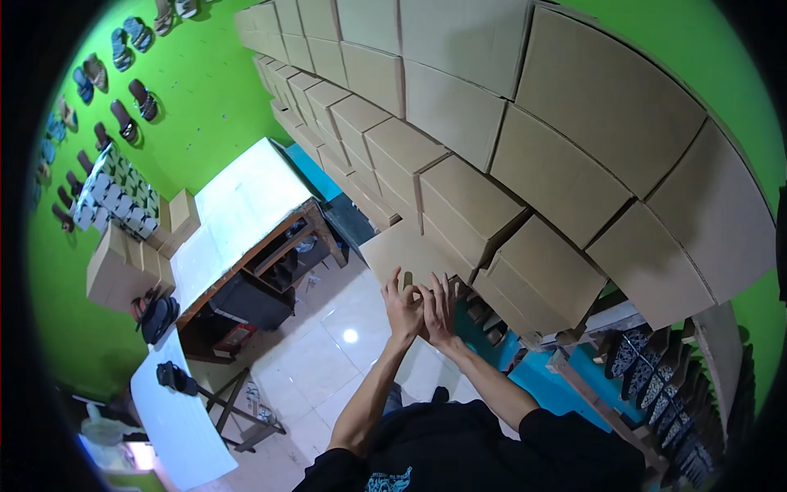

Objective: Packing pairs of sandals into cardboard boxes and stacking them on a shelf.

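Observation:
Both my arms reach up and forward toward a tall stack of plain brown cardboard boxes (508, 164). My left hand (401, 305) and my right hand (438, 310) are held close together, side by side, with fingers spread, just below a lower cardboard box (414, 250) at the stack's near edge. The fingertips are at or close to that box's underside; whether they touch it I cannot tell. Neither hand visibly grips anything.
A long white-topped wooden table (238, 213) stands to the left with dark items beneath. Smaller boxes (135, 262) sit by the green wall, where several sandals (123, 90) hang. Patterned sandals (656, 369) fill a rack at lower right. A second white table (176, 418) is at lower left.

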A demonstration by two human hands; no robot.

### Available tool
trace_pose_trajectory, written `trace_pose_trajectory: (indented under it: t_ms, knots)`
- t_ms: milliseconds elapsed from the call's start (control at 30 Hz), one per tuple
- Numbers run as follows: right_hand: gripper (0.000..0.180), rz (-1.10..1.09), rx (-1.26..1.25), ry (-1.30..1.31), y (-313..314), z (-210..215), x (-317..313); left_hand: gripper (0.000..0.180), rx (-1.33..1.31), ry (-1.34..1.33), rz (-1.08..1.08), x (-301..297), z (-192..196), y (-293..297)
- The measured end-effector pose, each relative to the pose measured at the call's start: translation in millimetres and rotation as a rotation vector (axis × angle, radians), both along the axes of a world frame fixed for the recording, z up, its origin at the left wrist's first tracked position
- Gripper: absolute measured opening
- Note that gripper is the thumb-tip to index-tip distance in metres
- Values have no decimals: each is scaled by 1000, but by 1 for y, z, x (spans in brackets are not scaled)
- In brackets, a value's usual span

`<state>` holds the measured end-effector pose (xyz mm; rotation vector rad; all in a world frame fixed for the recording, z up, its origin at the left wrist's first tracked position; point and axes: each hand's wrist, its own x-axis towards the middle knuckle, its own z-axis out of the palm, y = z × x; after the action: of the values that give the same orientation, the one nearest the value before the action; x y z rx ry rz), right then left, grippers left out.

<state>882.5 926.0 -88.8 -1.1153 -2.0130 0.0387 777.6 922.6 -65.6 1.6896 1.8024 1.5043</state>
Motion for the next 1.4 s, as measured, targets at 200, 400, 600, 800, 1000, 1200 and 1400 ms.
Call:
trace_pose_trajectory:
  t_ms: [200,400,600,800,1000,1200,1400]
  knots:
    - [42,-66,58,-115,2,4,15,45,37,-79,-224,-16,3,7]
    - [27,-110,111,-165,9,27,20,78,-42,695,-126,-81,-17,19]
    - [31,-144,74,-242,18,22,24,78,23,701,-61,-65,-43,44]
    - [33,-111,19,-329,30,20,32,81,-63,662,-41,-55,-44,52]
    - [36,-86,33,-247,35,12,36,87,-90,637,-44,-47,-33,52]
    - [46,-82,-77,-165,15,21,25,91,-97,665,-21,-46,-26,46]
    - [61,93,5,-163,-16,21,11,94,-206,512,-2,-63,-9,29]
